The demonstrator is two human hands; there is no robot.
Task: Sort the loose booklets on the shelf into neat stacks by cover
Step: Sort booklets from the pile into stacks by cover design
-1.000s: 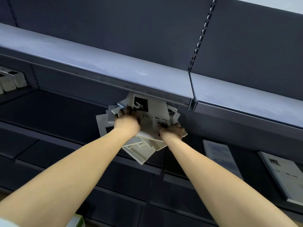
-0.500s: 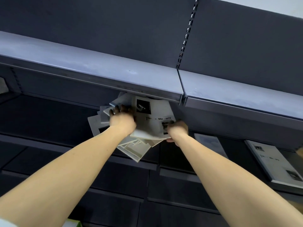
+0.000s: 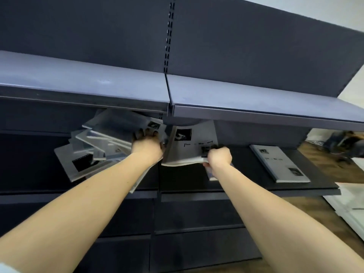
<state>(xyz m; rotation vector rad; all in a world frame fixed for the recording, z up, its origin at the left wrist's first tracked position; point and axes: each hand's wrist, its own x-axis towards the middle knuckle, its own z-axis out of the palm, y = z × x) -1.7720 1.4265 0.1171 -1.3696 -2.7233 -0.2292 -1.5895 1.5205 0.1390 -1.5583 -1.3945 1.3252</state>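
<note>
Landmark: the shelf upright, the seam where the two shelf bays meet.

Left of upright: loose booklets, a messy fanned pile on the dark lower shelf, covers at all angles, some hanging over the front edge. Left hand rests on the pile's right side, fingers curled over the top booklets & gripping them.

Just right of upright: right hand pinches the lower right corner of a white booklet w/ a dark photo & partly legible title; it's lifted off the pile & its front edge sags.

Further right, well apart: a matching single booklet lies flat on the same shelf, prob. the start of a stack.

Handling, my read: thin, light, floppy paper w/ smooth covers, so they'll slide & bend. Corner pinch lets it droop; better to hold along the spine or support flat from below.
</note>
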